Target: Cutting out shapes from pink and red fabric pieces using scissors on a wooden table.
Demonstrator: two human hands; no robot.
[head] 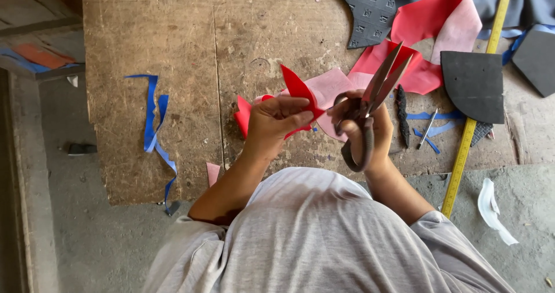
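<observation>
The red piece (298, 91) sits pinched in your left hand (277, 122), held up over the board (173, 67) near the middle of its near edge. Your thumb and fingers close on it from the left, and a pointed red tip sticks up above your knuckles. More red shows to the left of that hand, by your wrist.

Your right hand (364, 128) is wrapped around the scissors (373, 99), fingers through the dark loop handles. The blades are nearly shut and point up and away toward the board's far right corner, just beside the red piece.

Behind both hands a pale pink sheet (329, 88) lies flat on the board. Further right lies a larger red sheet (428, 21), its pink underside folded over. A dark patterned sole piece (364, 10) rests at the far edge. A plain dark sole piece (474, 85) lies near the right edge, touching a yellow tape (474, 114) that runs from the far edge past the near edge. Thin blue strips (433, 122) lie between your right hand and the tape. A long blue strip (155, 125) curls across the left part of the board and hangs over its near edge.
</observation>
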